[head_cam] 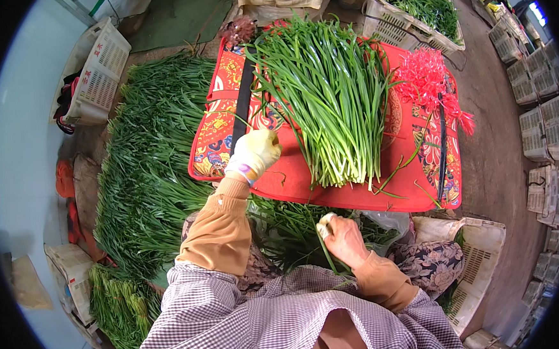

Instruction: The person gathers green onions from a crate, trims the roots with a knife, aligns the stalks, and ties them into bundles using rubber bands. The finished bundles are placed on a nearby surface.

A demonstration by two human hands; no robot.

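A thick sheaf of garlic chives (338,108) lies on a red patterned fabric case (274,175) in front of me, cut ends towards me. My left hand (255,152), in a pale yellow glove, is curled into a fist above the case's left part, apart from the sheaf. A thin leaf runs up to it, but whether the fingers grip it is hidden. Below the case's near edge, my right hand (345,237) has covered fingertips and pinches a drooping chive leaf (327,255). Loose chive leaves (288,231) fill the space under it, over my lap. Stray leaves (399,169) lie right of the sheaf.
A large heap of chives (154,163) spreads along the left, with tied bundles (124,304) nearer me. Pink plastic ties (424,77) sit on the case's right. Plastic crates (103,72) stand around; one crate (414,27) at the back holds greens. More crates (540,125) line the right.
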